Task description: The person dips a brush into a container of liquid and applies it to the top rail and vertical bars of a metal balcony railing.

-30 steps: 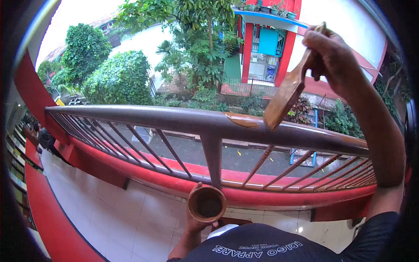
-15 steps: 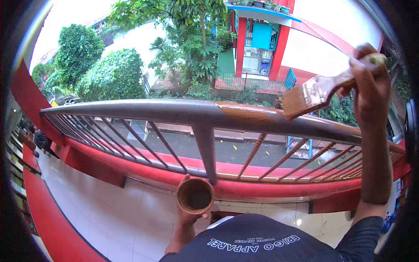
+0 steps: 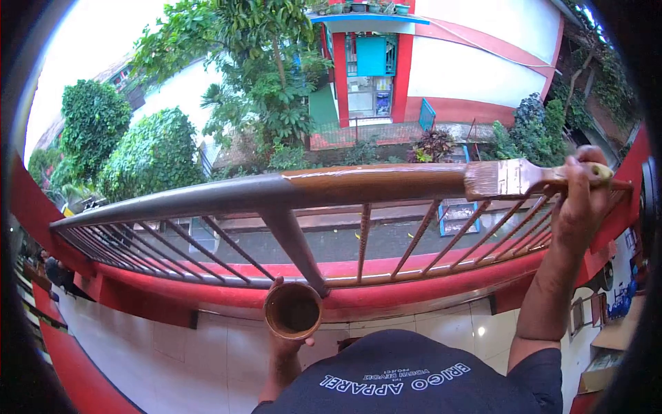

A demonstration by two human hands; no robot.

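The wide, flat paintbrush with brown bristles, a paint-smeared metal band and a pale-ended handle [image 3: 510, 178] is in my right hand [image 3: 583, 188], which is clamped on the handle with the fingers wrapped over it. The brush reaches out to the left of that hand, nearly level, and its bristles lie over the thick, round metal handrail [image 3: 386, 181] and look to be touching it. Left of the bristles the rail is a glossy brown (it catches the light along its top), and farther left, above my other hand, it turns to plain dark grey along a slanting edge.

My left hand [image 3: 284, 346] is closed around the round, brown-smeared cup [image 3: 272, 312], its open mouth facing up towards me; the cup hides most of that hand. Inside it is dark brown, though I cannot tell how full it is. Just beyond the left hand stands the broad grey metal post [image 3: 293, 241], running up to the rail. Thin, ridged brown metal bars [image 3: 363, 241] slant below the rail between my two hands, down towards the long, glossy red ledge [image 3: 400, 295]. My black T-shirt with white lettering [image 3: 407, 372] is nearer than either hand. Well beyond both are the leafy green tree [image 3: 276, 96] and the white-and-red building [image 3: 476, 65].
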